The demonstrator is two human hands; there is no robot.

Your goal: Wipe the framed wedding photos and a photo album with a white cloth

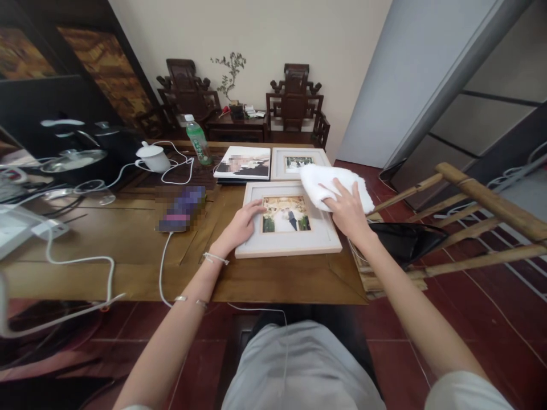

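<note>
A white-bordered picture frame lies flat on the wooden table, a wedding scene in its middle. My left hand holds its left border, with fingertips reaching the edge of the inner picture. In my right hand is a white cloth, folded and fluffy, gripped over the frame's upper right corner. The cloth hides that corner and part of the frame behind. Just beyond lie a second white frame and a white picture panel resting on a dark item.
On the wooden table are a phone with a white cable, a green-labelled bottle, a lidded white cup and a dark pot. A bamboo rack stands right, with a black bag beside the table.
</note>
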